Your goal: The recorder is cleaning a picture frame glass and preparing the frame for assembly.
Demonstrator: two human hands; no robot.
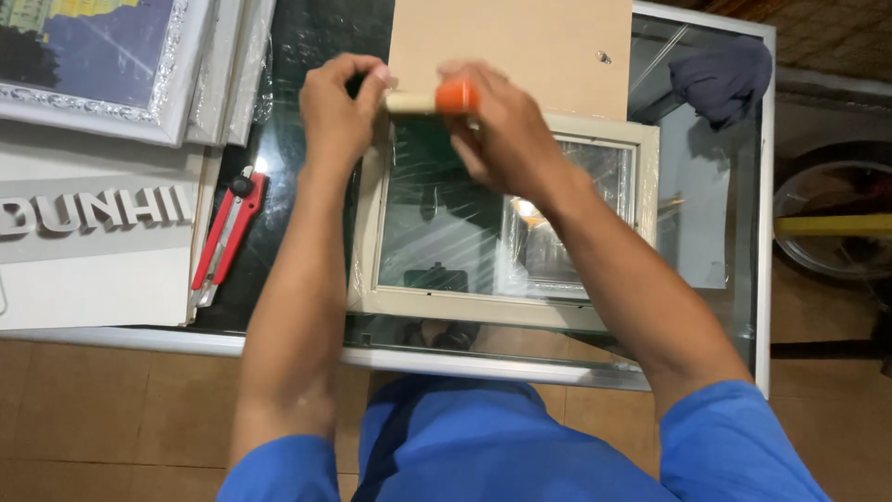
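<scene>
My left hand (339,107) and my right hand (497,125) are both closed on a short cream stick with an orange end (435,99), held level above the far edge of a cream picture frame (483,309). The left fingers pinch the cream end, the right fingers wrap the orange end. The frame lies flat on the glass table (734,242), wrapped in clear plastic film. A brown backing board (520,42) lies just beyond the frame.
A red utility knife (226,237) lies left of the frame. White boards with raised letters (93,232) and a silver-framed picture (102,65) fill the left side. A dark blue cloth (723,79) sits at the far right corner. A wheel (832,223) stands beyond the table's right edge.
</scene>
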